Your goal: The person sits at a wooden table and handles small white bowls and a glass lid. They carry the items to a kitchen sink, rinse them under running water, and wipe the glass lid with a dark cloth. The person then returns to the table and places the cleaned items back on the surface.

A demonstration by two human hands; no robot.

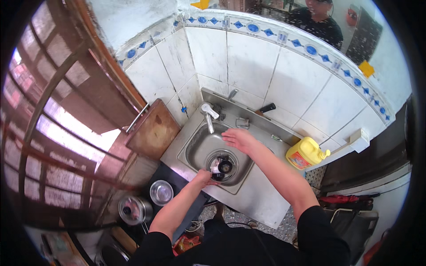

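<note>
A stainless steel sink (191, 146) lies before me, its lever faucet (209, 116) rising at the back left corner. In the basin sits a round bowl (237, 166) with dark objects inside, one a black round piece (225, 167) with a ring-like rim. My left hand (203, 178) grips the bowl's near left side, thumb above and fingers lower; part of the contact is hidden. Over the basin's back right, my right hand (238, 139) is stretched out with nothing in it, to the right of the spout. Whether water is running cannot be made out.
Behind the basin are a glass cup (242, 123) and a black-handled knife (266, 109). A yellow jug (304, 153) stands right. At left are a wooden cutting board (154, 129), a metal bowl (161, 193) and a lidded pot (134, 211). A mirror (279, 10) reflects a person.
</note>
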